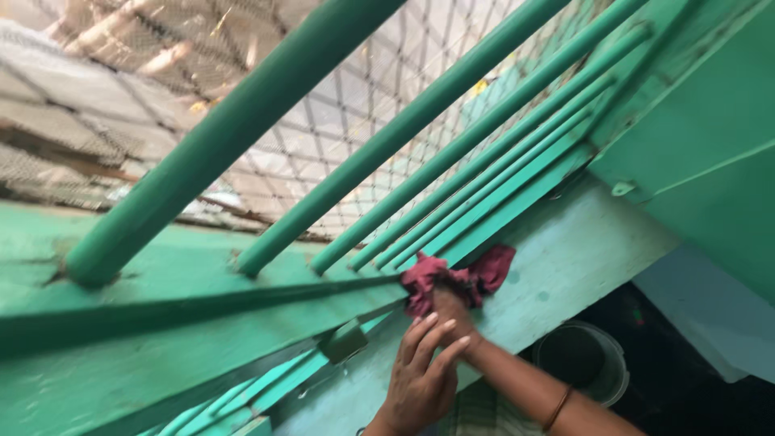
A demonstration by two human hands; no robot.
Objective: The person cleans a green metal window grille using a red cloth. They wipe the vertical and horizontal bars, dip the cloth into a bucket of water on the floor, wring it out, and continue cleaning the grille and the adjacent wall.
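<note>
Head view, near to far. Left hand (420, 375) at bottom centre: open, fingers spread and pointing up, holding nothing; fingertips rest against the right wrist, palm towards the pale green wall (565, 250). Right forearm enters from lower right w/ a thin bangle (557, 409) near the bottom edge. Right hand (452, 303) is largely hidden by the cloth; it appears clenched on a dark red rag (456, 278), though the fingers themselves cannot be made out. Rag is bunched and pressed to the wall just under the lower end of the window frame, one flap lying to the right, well clear of the hand.

Below right of the forearm: a round bucket (585, 359) w/ a light rim, in shadow, apart from both hands. Left of the hands: a small metal latch (345, 341) on the green sill (161, 323), near the left hand but not touching.

Further out: a row of slanted green bars (387, 137) rises from the sill, approx. parallel, closer together towards the right. Behind them, wire mesh (347, 89); beyond it, blurred pale shapes, not identifiable. Upper right: a green panel (702, 137).
</note>
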